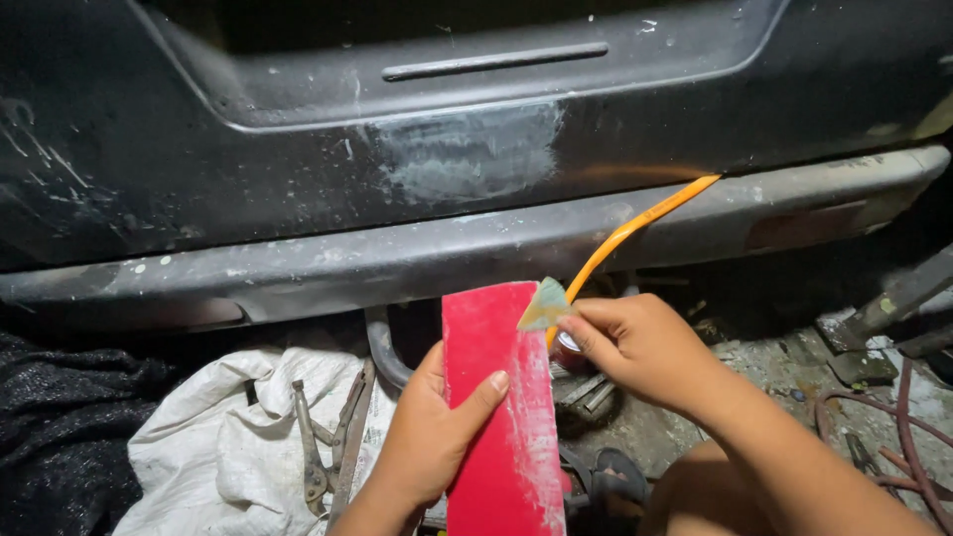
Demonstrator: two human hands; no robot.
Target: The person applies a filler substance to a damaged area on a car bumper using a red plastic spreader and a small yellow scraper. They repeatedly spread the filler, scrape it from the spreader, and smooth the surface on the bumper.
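Note:
My left hand [427,437] grips a red flat board [496,417], thumb across its front; the board's right edge is smeared with whitish paste. My right hand [635,342] pinches a small pale greenish spreader [545,305] whose tip rests at the board's upper right edge. Above both hands stands a black car body panel [199,149] with a dull grey sanded patch [472,149] near its middle. A grey bumper [447,253] runs below the panel.
An orange hose [635,228] curves from the bumper down behind my right hand. A white sack [218,437] at lower left carries metal pliers [318,447]. Dark cloth [60,427] lies far left. Reddish hoses [893,427] and metal parts lie on the dirty floor at right.

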